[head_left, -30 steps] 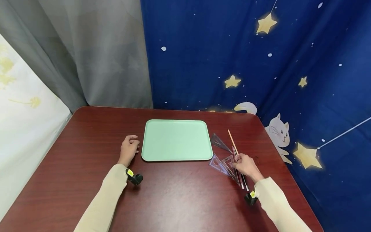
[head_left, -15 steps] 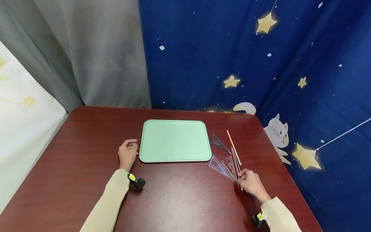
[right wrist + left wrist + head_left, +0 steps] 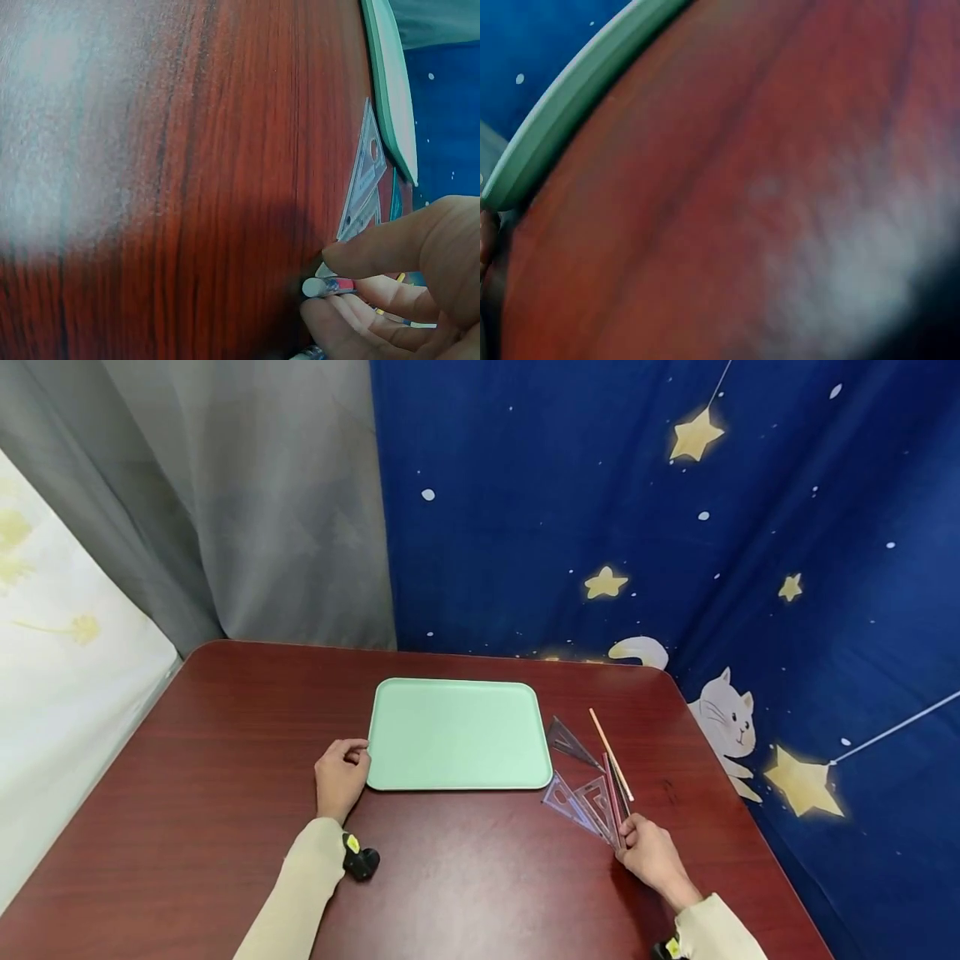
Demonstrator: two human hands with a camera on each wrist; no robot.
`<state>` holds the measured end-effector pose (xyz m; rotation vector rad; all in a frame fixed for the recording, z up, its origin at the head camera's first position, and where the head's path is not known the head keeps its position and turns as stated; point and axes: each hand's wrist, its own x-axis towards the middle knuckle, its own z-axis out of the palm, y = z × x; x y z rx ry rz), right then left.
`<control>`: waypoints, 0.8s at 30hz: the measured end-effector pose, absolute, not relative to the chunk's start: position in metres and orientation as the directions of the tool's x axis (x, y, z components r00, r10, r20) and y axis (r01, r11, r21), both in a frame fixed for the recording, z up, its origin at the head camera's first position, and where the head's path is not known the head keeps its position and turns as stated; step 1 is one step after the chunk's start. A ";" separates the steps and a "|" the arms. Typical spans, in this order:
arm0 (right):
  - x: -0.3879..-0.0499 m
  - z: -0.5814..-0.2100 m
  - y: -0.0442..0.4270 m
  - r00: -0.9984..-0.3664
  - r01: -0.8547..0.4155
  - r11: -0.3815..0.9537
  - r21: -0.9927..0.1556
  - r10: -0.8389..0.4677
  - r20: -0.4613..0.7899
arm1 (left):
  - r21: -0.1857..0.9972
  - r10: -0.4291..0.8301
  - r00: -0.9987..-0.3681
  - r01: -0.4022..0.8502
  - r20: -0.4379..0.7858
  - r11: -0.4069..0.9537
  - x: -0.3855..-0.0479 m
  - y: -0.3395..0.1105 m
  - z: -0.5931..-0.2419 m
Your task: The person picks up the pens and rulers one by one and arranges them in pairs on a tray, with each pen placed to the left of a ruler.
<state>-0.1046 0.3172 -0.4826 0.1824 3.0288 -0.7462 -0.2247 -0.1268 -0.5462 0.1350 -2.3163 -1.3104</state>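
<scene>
dark-red wood-grain tabletop [image 3: 247, 760], backed by a grey curtain [image 3: 300, 527] and a blue star-printed curtain [image 3: 487, 535]. mint-green rectangular tray [image 3: 459, 735] lies flat on it; left hand [image 3: 342, 778], fingers loosely bent, sits at the tray's left rim. right of the tray: see-through plastic triangles [image 3: 567, 802], and beside them the right hand [image 3: 651, 852], thumb and fingers pinching a red pencil [image 3: 342, 286] near its white end.

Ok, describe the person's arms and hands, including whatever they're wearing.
The left sleeve and right sleeve are long, plain and cream-coloured. At each cuff sits a small black camera with a bright yellow patch. The left hand and right hand are ungloved. No cables show.
</scene>
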 end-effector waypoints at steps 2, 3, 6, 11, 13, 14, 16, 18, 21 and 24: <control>-0.105 -0.485 0.316 -0.993 0.120 0.877 -0.466 0.111 -0.046 | 0.812 -0.281 -0.881 0.172 0.380 0.558 -0.224 -0.128 -0.546; -0.105 -0.485 0.315 -0.992 0.122 0.875 -0.469 0.113 -0.048 | 0.803 -0.269 -0.881 0.182 0.390 0.568 -0.224 -0.129 -0.546; -0.104 -0.484 0.314 -0.991 0.137 0.865 -0.482 0.123 -0.061 | 0.792 -0.247 -0.884 0.194 0.397 0.579 -0.225 -0.128 -0.547; -0.101 -0.482 0.315 -0.987 0.158 0.847 -0.508 0.135 -0.082 | 0.794 -0.235 -0.891 0.195 0.389 0.576 -0.226 -0.123 -0.548; -0.099 -0.481 0.316 -0.985 0.170 0.839 -0.516 0.144 -0.091 | 0.794 -0.234 -0.893 0.190 0.384 0.577 -0.225 -0.122 -0.548; -0.098 -0.481 0.317 -0.984 0.176 0.835 -0.521 0.149 -0.094 | 0.797 -0.235 -0.895 0.185 0.378 0.575 -0.225 -0.121 -0.547; -0.096 -0.481 0.317 -0.980 0.199 0.816 -0.543 0.165 -0.110 | 0.796 -0.236 -0.897 0.179 0.374 0.578 -0.225 -0.120 -0.547; -0.094 -0.480 0.316 -0.975 0.220 0.790 -0.572 0.178 -0.129 | 0.796 -0.238 -0.899 0.171 0.367 0.581 -0.226 -0.120 -0.548; -0.094 -0.479 0.314 -0.965 0.264 0.734 -0.626 0.196 -0.176 | 0.794 -0.242 -0.899 0.164 0.364 0.585 -0.227 -0.121 -0.548; -0.095 -0.478 0.313 -0.955 0.298 0.663 -0.687 0.197 -0.224 | 0.792 -0.244 -0.899 0.159 0.362 0.590 -0.227 -0.123 -0.549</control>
